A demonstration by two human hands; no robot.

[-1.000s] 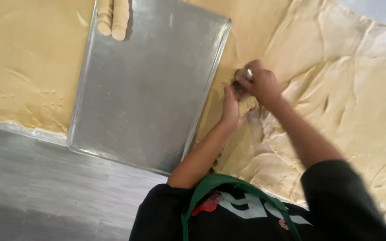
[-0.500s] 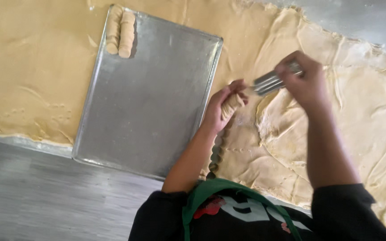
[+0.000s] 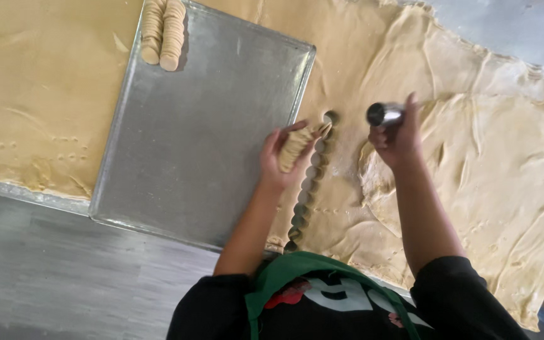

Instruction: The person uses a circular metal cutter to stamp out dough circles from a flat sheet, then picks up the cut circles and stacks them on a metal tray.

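Left hand (image 3: 279, 157) curled around a stack of dough rounds (image 3: 295, 147) at the tray's (image 3: 203, 145) right edge, right hand (image 3: 398, 135) gripping a metal cutter (image 3: 383, 114) right of the tray, above the dough sheet (image 3: 473, 157), two rows of rounds (image 3: 164, 31) on the tray's top left corner

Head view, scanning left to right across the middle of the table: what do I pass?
Uncut dough sheet → metal baking tray → left hand holding a stack of dough rounds → line of cut holes → right hand gripping the round metal cutter → wrinkled dough.
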